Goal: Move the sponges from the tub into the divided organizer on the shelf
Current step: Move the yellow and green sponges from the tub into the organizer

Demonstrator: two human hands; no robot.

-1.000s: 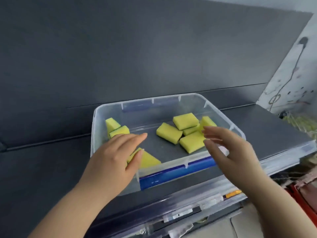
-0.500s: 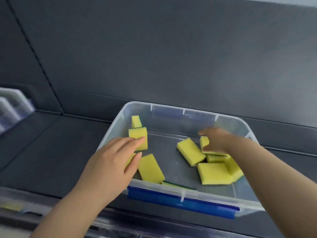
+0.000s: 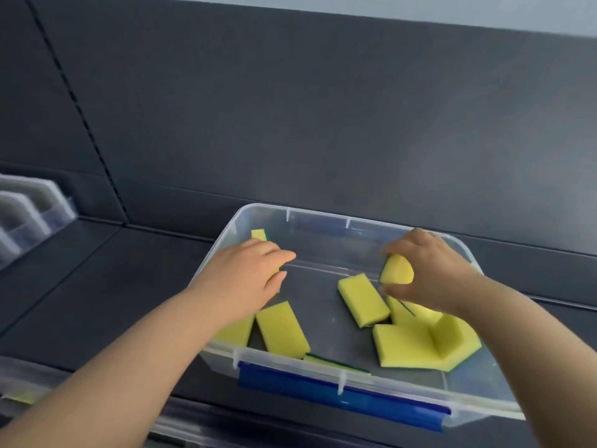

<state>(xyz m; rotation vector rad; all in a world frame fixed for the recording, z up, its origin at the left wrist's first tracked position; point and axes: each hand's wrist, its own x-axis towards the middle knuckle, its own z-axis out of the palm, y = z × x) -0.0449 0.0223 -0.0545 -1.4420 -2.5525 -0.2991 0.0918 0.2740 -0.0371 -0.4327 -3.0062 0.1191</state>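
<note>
While pinched between the thumb and curled fingers of the right hand (image 3: pixel 429 273), one yellow sponge (image 3: pixel 396 271) hangs above the floor of the clear plastic tub (image 3: pixel 371 223), toward its far right corner.

Left hand (image 3: pixel 245 279): fingers laid over a covered sponge (image 3: pixel 276 273) by the tub's left wall; whether they grasp it cannot be told.

Upright sponge (image 3: pixel 258 234): far left corner.

Loose sponges (image 3: pixel 282 329): flat on the tub floor, more heaped at the right.

Blue latch (image 3: pixel 339 396): tub's near edge.

Divided organizer (image 3: pixel 26 215): far left of the dark shelf (image 3: pixel 97 286), well apart from the tub.
</note>
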